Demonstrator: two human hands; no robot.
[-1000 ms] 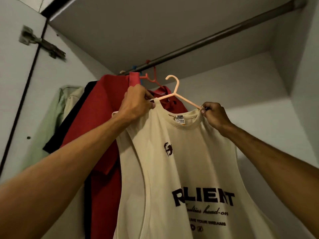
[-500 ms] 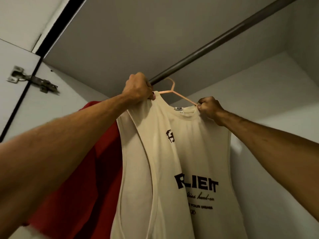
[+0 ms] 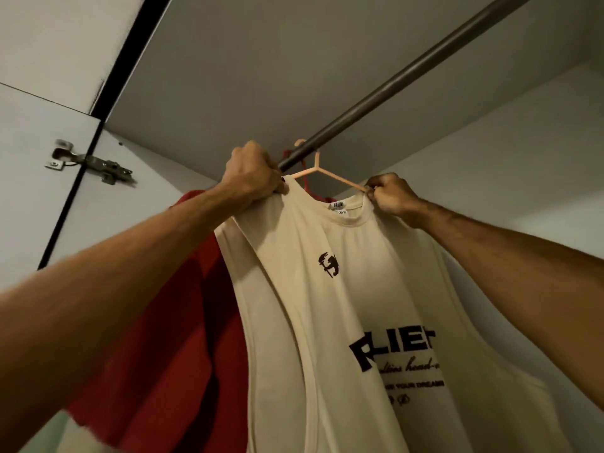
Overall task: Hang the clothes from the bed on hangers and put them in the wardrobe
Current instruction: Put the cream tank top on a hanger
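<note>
A cream sleeveless shirt (image 3: 330, 289) with black lettering hangs on a peach plastic hanger (image 3: 330, 174). The hanger's hook sits over the dark wardrobe rail (image 3: 402, 76). My left hand (image 3: 253, 173) grips the shirt's left shoulder and the hanger end under it, right below the rail. My right hand (image 3: 390, 194) pinches the right shoulder and the other hanger end. A red shirt (image 3: 183, 338) hangs just left of the cream one, partly behind it, on a red hanger (image 3: 305, 184).
The wardrobe ceiling (image 3: 261, 76) is close above the rail. The open door with a metal hinge (image 3: 88, 161) stands at the left. The rail runs bare to the upper right, above the pale back wall (image 3: 506, 152).
Both hands have lifted the cream shirt up to the rail. The hanger's hook, below the rail a second ago, now sits over it. The view has tilted upward.
</note>
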